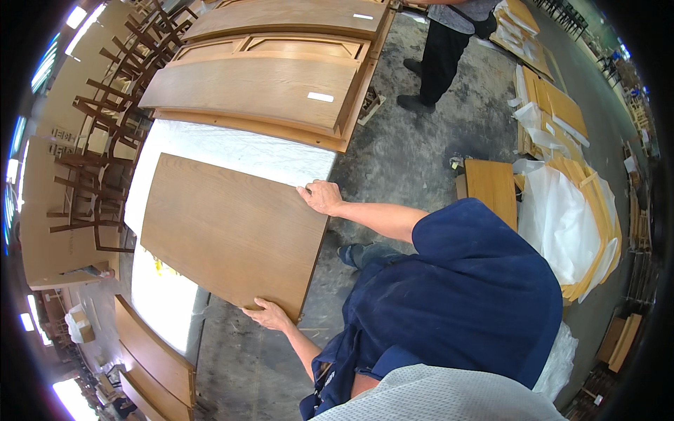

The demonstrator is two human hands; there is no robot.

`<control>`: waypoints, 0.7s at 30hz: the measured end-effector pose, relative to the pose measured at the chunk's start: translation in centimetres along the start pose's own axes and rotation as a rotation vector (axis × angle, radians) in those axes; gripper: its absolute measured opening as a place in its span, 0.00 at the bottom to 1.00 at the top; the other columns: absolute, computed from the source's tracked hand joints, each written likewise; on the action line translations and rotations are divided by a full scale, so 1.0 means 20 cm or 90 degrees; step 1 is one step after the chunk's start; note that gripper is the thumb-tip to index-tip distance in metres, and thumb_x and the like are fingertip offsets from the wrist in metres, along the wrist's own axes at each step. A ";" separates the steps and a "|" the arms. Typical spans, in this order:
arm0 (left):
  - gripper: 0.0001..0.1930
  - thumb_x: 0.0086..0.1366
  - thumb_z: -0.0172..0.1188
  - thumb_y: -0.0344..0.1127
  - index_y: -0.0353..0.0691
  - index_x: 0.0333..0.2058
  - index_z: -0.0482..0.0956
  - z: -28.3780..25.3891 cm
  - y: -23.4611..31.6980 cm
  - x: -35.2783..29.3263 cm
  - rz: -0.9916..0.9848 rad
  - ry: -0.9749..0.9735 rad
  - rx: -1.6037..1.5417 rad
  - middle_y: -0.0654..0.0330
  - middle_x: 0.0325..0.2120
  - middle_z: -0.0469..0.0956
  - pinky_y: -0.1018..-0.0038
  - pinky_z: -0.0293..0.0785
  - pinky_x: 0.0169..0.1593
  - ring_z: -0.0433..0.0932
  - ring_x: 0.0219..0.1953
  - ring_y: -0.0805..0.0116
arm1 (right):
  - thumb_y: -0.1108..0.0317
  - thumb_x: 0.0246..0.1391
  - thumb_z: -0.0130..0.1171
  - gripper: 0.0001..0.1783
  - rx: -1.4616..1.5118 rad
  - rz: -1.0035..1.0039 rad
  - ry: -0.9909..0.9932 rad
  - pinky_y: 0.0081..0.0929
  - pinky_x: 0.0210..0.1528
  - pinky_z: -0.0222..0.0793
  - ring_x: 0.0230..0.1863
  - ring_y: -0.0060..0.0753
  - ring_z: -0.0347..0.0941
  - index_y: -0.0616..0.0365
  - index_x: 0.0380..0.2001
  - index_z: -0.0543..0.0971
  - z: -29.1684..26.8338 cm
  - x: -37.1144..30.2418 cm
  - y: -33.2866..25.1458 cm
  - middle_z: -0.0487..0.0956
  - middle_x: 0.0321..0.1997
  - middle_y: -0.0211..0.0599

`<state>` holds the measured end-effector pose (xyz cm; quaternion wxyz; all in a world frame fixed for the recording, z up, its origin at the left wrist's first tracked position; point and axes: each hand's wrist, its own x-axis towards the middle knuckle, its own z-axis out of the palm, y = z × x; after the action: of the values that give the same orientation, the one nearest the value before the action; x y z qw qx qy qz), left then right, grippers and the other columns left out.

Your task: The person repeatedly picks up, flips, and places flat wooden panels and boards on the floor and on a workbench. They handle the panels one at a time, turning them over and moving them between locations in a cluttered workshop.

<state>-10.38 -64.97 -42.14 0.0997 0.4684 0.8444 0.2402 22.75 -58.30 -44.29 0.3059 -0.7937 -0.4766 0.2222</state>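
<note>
Brown wood-grain panel [228,228] spans both grips, above a white-covered surface [242,144]. Left hand [267,315] clasping one edge, thumb over top; right hand [323,197] curled round the opposite edge. Beyond right hand: stacked panels [256,90].

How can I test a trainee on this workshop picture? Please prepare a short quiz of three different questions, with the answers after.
1. Multiple choice: what do the camera wearer's bare left hand and bare right hand both hold?
A) A dark brown wooden chair
B) A flat brown wood-grained panel
C) A sheet of clear plastic film

2. True or false: a wrinkled white covering shows beyond the panel's far edge.

3. Short answer: which of the wearer's hands is nearer to the standing person in a grey top and black trousers?

Key: 1. B. 2. True. 3. The right hand.
</note>
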 end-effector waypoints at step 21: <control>0.20 0.62 0.51 0.41 0.42 0.51 0.71 0.70 1.07 -0.39 0.303 0.086 0.218 0.55 0.55 0.66 0.40 0.59 0.54 0.63 0.59 0.57 | 0.44 0.56 0.45 0.26 0.034 -0.072 -0.494 0.38 0.51 0.67 0.50 0.46 0.73 0.49 0.47 0.78 -0.61 0.24 0.98 0.78 0.48 0.41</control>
<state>15.33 -57.66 -43.97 -0.0963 0.6462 0.7438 0.1414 44.84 -64.45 -49.54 0.1355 -0.6150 -0.5938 0.5008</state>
